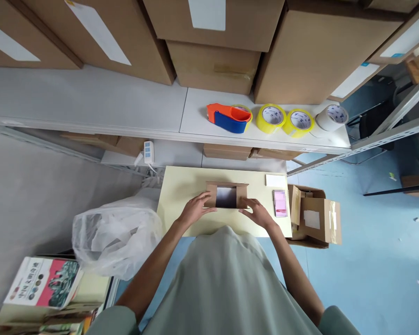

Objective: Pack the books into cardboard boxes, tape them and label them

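Observation:
A small cardboard box (212, 195) stands on the pale yellow table, its top open and its side flaps folded outward. Inside it shows a flat grey, slightly shiny surface whose kind I cannot make out. My left hand (194, 208) is at the box's left side, fingers on the left flap and thumb along the near edge. On the opposite side, my right hand (258, 213) has its fingertips at the right flap, thumb by the near corner. Both hands grip the box lightly between them.
On the table (181, 181) lie a phone (280, 203) and a white box (275, 180). An orange-blue tape dispenser (228, 117) and tape rolls (271, 117) sit on the shelf. A plastic bag (117, 232) is at left, an open carton (314, 218) at right.

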`<state>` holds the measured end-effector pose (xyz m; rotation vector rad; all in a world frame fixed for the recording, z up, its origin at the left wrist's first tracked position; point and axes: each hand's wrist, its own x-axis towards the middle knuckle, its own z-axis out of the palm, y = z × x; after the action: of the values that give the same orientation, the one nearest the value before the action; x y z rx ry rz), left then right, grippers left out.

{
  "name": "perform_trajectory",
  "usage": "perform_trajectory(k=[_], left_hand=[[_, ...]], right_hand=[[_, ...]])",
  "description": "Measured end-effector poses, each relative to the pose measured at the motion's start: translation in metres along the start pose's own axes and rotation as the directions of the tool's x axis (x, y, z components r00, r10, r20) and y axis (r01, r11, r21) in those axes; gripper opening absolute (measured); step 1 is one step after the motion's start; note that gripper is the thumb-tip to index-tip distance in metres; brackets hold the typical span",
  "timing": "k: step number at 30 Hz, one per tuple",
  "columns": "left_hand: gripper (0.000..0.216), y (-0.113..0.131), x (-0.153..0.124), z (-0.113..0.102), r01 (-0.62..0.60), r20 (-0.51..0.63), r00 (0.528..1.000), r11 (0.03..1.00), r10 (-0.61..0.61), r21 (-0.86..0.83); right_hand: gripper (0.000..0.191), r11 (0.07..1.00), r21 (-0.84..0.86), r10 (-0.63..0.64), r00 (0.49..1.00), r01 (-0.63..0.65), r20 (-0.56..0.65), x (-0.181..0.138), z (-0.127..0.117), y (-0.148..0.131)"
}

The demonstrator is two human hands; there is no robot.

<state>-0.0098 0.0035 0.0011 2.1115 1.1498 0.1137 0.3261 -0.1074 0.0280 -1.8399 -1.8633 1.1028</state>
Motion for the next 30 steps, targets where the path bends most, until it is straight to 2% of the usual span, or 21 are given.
perform_trajectory(k=[5,11,18,24,28,30], left_hand=[[0.066,0.004,-0.01,0.004,0.035,-0.054,0.998,0.999,-0.034,0.014],[0.049,0.005,-0.011,0.009,0.004,-0.097,0.995,1.0,-0.006,-0.015],[0.049,0.009,0.001,0.005,0.017,-0.04,0.999,0.998,-0.02,-0.062],[0.038,0.01,0.003,0.009,0.078,-0.052,0.995,0.996,-0.08,-0.045],[0.026,0.015,0.006,0.01,0.1,-0.077,0.992,0.995,-0.1,-0.005],[0.021,0.017,0.009,0.011,0.125,-0.097,0.988,0.992,-0.123,0.02]], right_hand=[[0.057,0.998,-0.061,-0.014,1.0,0.014,-0.005,0.0,0.003,-0.006],[0.055,0.995,-0.095,-0.009,1.0,0.011,0.029,0.005,-0.001,-0.008],[0.045,0.988,-0.155,0.006,0.996,0.007,0.084,0.01,-0.013,-0.015],[0.049,0.959,-0.277,0.089,0.989,-0.054,0.115,0.017,-0.018,-0.02],[0.036,0.957,-0.277,0.12,0.984,-0.081,0.129,0.024,-0.02,-0.021],[0.025,0.958,-0.26,0.148,0.985,-0.12,0.091,0.029,-0.016,-0.021]])
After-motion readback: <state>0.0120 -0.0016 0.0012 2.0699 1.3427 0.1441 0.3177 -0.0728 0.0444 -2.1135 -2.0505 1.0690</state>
